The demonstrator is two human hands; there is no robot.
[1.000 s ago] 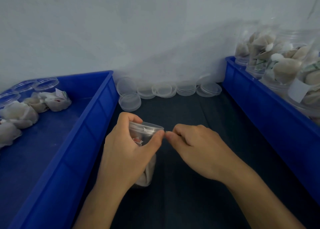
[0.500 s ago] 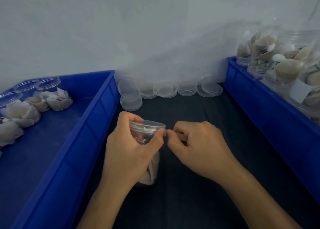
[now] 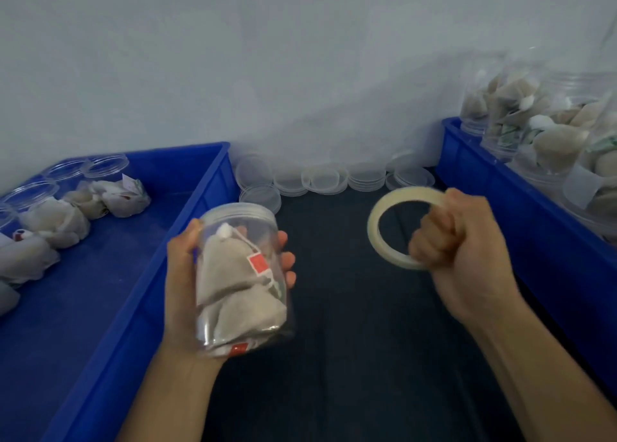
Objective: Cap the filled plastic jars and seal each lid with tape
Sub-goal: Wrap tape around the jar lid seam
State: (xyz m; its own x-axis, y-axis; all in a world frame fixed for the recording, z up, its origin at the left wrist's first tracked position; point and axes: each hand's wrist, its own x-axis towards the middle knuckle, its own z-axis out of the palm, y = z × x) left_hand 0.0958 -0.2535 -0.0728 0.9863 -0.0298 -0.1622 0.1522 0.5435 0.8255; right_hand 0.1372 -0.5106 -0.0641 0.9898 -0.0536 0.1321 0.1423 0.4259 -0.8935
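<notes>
My left hand [image 3: 182,284] holds a clear plastic jar [image 3: 242,281] lifted off the dark mat and tilted, with a clear lid on top. Inside it are pale tea bags with red tags. To the right, my right hand [image 3: 464,251] is closed in a fist around a pale roll of tape [image 3: 384,221], fingers through its hole. The roll stands apart from the jar. Whether tape lies on the lid I cannot tell.
Stacks of loose clear lids [image 3: 320,181] line the wall. The left blue bin [image 3: 140,274] holds jars and loose tea bags [image 3: 53,224]. The right blue bin [image 3: 534,228] holds filled jars [image 3: 547,134]. Dark mat [image 3: 360,341] lies between the bins.
Both hands were pinched together at the jar's lid rim. Now the left hand has lifted and tilted the jar, and the right hand has pulled away to the right with the tape roll.
</notes>
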